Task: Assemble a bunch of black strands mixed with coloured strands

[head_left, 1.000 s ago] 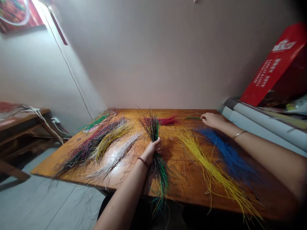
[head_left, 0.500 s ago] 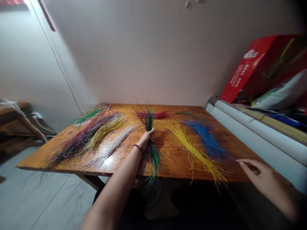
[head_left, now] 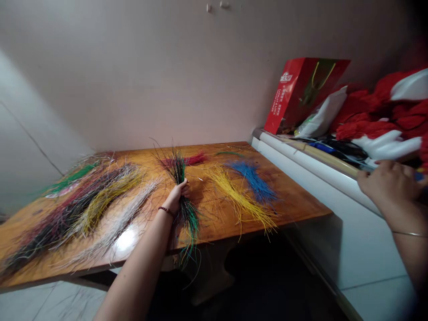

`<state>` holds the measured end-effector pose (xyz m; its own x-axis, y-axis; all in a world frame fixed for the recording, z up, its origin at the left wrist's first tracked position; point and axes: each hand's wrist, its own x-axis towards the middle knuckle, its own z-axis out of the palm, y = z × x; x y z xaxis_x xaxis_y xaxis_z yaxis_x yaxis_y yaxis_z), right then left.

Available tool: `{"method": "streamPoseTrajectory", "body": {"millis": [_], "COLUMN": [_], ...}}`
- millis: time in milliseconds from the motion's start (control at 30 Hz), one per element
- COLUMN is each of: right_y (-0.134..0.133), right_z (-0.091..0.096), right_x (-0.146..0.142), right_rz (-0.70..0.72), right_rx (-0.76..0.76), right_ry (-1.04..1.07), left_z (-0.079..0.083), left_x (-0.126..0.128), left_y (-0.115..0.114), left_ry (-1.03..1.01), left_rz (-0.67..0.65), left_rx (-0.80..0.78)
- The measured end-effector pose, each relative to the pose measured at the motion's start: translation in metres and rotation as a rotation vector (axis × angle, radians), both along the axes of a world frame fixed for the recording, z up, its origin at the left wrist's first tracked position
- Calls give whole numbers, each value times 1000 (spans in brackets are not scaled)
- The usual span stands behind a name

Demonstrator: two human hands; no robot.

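Hidden: right hand [head_left: 389,185] was blurred at the white ledge [head_left: 302,157]; its grip was unreadable.
Left hand [head_left: 176,198]: fist closed around the strand bundle [head_left: 190,217].
Bundle axis: near-to-far, tips fanned wallward, tails overhung the table [head_left: 301,209] edge.

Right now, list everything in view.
table: one, brown wood, centre
blue strands: one pile, blue, table's right
yellow strands: one pile, yellow, beside blue strands
red strands: one pile, red, far edge
left-side strands: several piles, green, dark, yellow, whitish, table's left
cabinet: one, white, right of table
red bag: one, red, on cabinet
mixed bundle: one, black-green-red, table's near edge
left hand: one, gripping mixed bundle
right hand: one, on cabinet top, grip unclear
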<state>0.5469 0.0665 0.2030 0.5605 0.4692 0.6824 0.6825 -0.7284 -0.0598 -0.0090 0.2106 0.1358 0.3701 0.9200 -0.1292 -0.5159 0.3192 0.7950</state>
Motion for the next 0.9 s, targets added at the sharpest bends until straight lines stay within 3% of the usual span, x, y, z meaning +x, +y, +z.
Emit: {"method": "streamPoseTrajectory", "body": {"millis": [233,500,667,900], "right_y": [32,30,28,23], "right_z": [-16,-23,-20,-13], "right_x": [40,42,34,20], "right_rz": [-67,-72,-66,-37], "right_rx": [-10,24,30,147], "right_ry": [381,309,280,162], "left_z": [0,-1,2,8], "left_x": [-1,0,0,1], "left_y": [2,8,7,1], "left_ry": [3,5,11,12], "left_rz": [-6,-27,-28,-16], "left_rx": [-16,-34,-42,-55]}}
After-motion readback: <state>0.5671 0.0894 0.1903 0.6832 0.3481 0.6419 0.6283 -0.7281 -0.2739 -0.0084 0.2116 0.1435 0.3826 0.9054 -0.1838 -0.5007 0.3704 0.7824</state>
